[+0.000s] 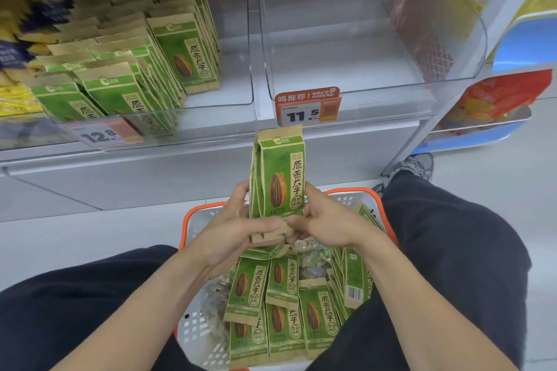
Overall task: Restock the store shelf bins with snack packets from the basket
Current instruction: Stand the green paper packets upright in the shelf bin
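Shelf bins across upper frame: clear bin (pixel 370 39) at upper right holds nothing visible; the bin at upper left (pixel 211 99) carries rows of sunflower seed packets (pixel 184 51), leaning back, faces forward. Orange-rimmed basket (pixel 382 208) at lower centre, between the knees, holds more packets (pixel 319 319) lying flat. At centre, left hand (pixel 238 229) and right hand (pixel 325 223) both grip the foot of a small stack of packets (pixel 280 181), apparently squaring it for shelving. Stack stands upright, long axis vertical, top toward the 11.5 price tag (pixel 307 107), printed face to camera
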Demonstrator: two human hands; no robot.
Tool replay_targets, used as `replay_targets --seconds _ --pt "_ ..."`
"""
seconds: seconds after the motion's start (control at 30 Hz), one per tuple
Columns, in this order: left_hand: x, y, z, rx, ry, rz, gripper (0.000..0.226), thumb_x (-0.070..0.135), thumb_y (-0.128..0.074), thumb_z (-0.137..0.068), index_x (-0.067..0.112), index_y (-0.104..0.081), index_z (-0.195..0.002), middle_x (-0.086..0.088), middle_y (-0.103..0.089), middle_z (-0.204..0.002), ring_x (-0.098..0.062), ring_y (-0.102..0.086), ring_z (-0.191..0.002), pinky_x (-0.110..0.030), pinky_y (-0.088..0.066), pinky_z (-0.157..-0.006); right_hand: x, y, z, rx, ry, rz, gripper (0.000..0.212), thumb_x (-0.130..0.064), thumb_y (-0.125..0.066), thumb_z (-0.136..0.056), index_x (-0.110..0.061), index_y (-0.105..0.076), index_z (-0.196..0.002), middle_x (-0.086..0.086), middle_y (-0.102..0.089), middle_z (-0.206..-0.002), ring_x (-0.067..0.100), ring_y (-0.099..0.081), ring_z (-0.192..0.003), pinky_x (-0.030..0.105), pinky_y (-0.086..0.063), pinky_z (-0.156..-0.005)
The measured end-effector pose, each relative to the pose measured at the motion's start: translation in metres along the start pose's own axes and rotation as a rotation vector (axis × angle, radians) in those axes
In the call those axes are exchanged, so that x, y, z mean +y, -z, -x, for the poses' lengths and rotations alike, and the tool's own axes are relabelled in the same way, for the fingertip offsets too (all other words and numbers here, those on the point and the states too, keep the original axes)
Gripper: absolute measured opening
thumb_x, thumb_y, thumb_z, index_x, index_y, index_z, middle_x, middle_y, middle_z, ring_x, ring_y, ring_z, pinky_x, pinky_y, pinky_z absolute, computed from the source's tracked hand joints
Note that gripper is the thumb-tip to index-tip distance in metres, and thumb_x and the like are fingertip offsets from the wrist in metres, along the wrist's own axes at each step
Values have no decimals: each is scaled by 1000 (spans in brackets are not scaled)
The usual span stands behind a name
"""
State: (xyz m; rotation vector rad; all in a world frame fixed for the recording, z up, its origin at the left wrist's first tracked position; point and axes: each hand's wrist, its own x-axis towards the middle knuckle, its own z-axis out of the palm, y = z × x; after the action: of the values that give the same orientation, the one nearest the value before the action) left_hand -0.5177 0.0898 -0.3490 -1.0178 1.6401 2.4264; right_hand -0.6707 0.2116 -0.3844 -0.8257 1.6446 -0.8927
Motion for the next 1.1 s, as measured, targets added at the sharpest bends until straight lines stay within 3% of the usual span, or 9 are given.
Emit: replay_targets --seconds 0.07,0.17,0.33,0.5,0.67,0.77,0.87,1.0,1.1 --pt "3 -1 -2 119 -78 -192 63 13 -81 -77 24 -48 -129 -7 -72 -115 -27 -69 -106 -52 -53 -95 -3 -6 -1 -16 29 123 41 -17 -59 -98 -24 -37 -132 1 -72 -104 11 -74 -87 47 -59 -88" --pt "10 7 -3 212 -164 -379 54 13 -79 -81 22 -51 -127 4 -72 -114 -14 -69 -106 -48 -51 -100 -11 -13 -1 -32 55 235 42 -36 -62 -96 -27 -37 -129 -5 -73 -99 9 -71 -91 46 -57 -88" --pt "46 39 5 3 -153 -505 65 23 -78 -79 22 -46 -136 3 -69 -123 -16 -66 -113 -47 -51 -100 -27 -5 0 22 157 248 83 -81 -51 -76 -28 -40 -140 -4 -70 -107 9 -69 -94 44 -58 -86" --pt "85 53 10 -217 -155 -615 70 25 -66 -85 29 -32 -145 9 -62 -132 -9 -61 -119 -30 -54 -96 -49 -10 -8 183 310 -211 71 -53 -70 -81 -22 -42 -138 -1 -66 -127 20 -70 -105 44 -59 -86" --pt "92 53 8 18 -218 -371 53 47 -52 -83 15 -42 -124 -5 -74 -93 -28 -74 -83 -46 -62 -69 -76 -13 -17 288 337 -312 61 -34 -69 -81 -14 -44 -133 10 -65 -123 26 -71 -103 47 -61 -80" --pt "91 59 9 89 -383 -532 49 54 -44 -87 16 -40 -119 -2 -71 -87 -27 -73 -70 -47 -60 -54 -90 -11 -22 278 343 -282 60 -28 -68 -84 -12 -42 -135 13 -63 -124 28 -72 -102 52 -61 -79" --pt "97 74 11 151 -545 -716 46 55 -36 -92 18 -41 -118 4 -64 -84 -17 -67 -57 -34 -52 -40 -111 -17 -32 283 383 -241 58 -24 -73 -89 -9 -42 -136 14 -65 -122 31 -69 -106 57 -60 -77" --pt "112 95 15 280 -642 -683 42 55 -35 -93 21 -41 -117 7 -63 -79 -7 -63 -51 -22 -46 -40 -149 -26 -55 372 472 -121 60 -37 -76 -81 -12 -49 -129 12 -70 -114 32 -71 -99 56 -61 -67" --pt "123 110 19 365 -665 -479 32 43 -37 -101 16 -45 -116 10 -62 -84 3 -65 -68 -18 -52 -55 -175 -28 -73 454 550 -18 59 -42 -75 -81 -18 -49 -128 3 -70 -116 26 -69 -106 56 -59 -80"
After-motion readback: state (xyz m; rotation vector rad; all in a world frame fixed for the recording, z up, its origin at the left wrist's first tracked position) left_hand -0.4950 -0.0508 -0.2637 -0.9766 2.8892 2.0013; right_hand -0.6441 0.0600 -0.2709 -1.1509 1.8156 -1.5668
